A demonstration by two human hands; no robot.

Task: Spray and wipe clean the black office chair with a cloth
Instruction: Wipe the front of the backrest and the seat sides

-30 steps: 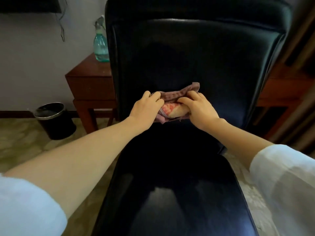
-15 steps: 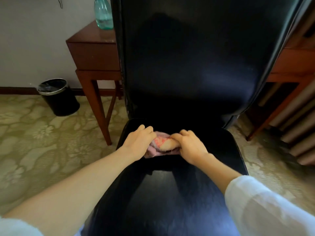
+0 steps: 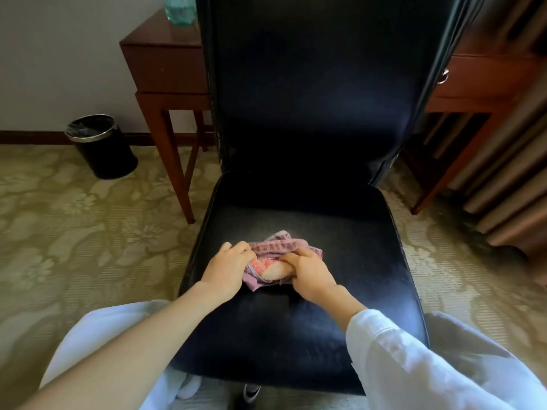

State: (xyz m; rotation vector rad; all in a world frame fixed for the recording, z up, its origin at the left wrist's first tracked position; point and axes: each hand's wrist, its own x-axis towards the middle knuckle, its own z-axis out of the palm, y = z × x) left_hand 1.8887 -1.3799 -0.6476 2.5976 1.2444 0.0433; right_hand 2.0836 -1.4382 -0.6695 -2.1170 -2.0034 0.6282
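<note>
chair point(image 3: 310, 99) black | cloth point(image 3: 278, 248) mauve checked, pink-white patch | carpet point(image 3: 88, 232) olive floral | bin point(image 3: 109, 158) black | table point(image 3: 165, 63) red-brown

The person wore a loose white top, its right sleeve point(image 3: 414, 368) crinkled and reaching nearly to the wrist. The left forearm point(image 3: 148, 341) was uncovered, with more white fabric point(image 3: 88, 327) beside it.

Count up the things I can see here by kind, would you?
Chairs: 1, black office chair
Cloths: 1, cloth on the seat
Bottles: 1, green bottle
Wooden tables: 2, left table and right table
Bins: 1, black bin
Total: 6
</note>
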